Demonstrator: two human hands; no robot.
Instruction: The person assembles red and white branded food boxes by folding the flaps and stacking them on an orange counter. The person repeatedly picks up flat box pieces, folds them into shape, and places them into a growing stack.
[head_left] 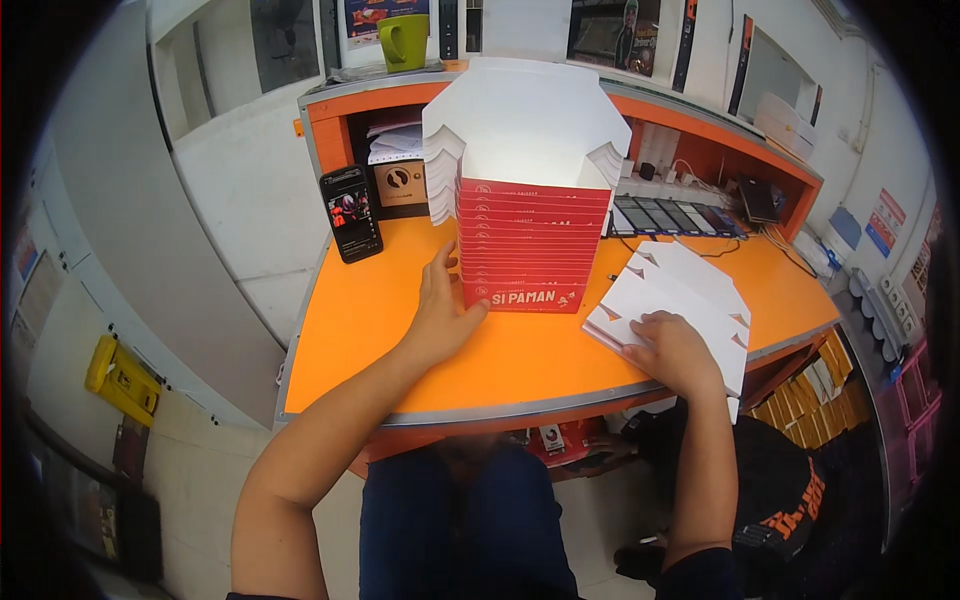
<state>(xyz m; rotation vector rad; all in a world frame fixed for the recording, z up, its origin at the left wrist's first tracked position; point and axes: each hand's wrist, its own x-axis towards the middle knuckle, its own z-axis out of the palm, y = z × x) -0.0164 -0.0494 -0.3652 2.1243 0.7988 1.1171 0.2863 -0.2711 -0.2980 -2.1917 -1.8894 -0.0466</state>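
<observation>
A tall stack of nested red and white folded food boxes [530,240] stands on the orange desk [400,290], with white lids raised at the back. My left hand [442,308] rests against the stack's lower left corner, thumb and fingers apart. To the right lies a pile of flat, unfolded white box blanks [690,290] with notched edges. On top of that pile sits my right hand [675,350], its fingers bent over the near left part of the uppermost sheet. Whether those fingers pinch a sheet is hard to see.
At the desk's left a phone [352,212] leans upright against the shelf. A green mug [404,42] stands on the ledge above. Several phones [675,216] lie in a row behind the blanks, with cables nearby. A black bag or garment [770,490] is below the desk's right side.
</observation>
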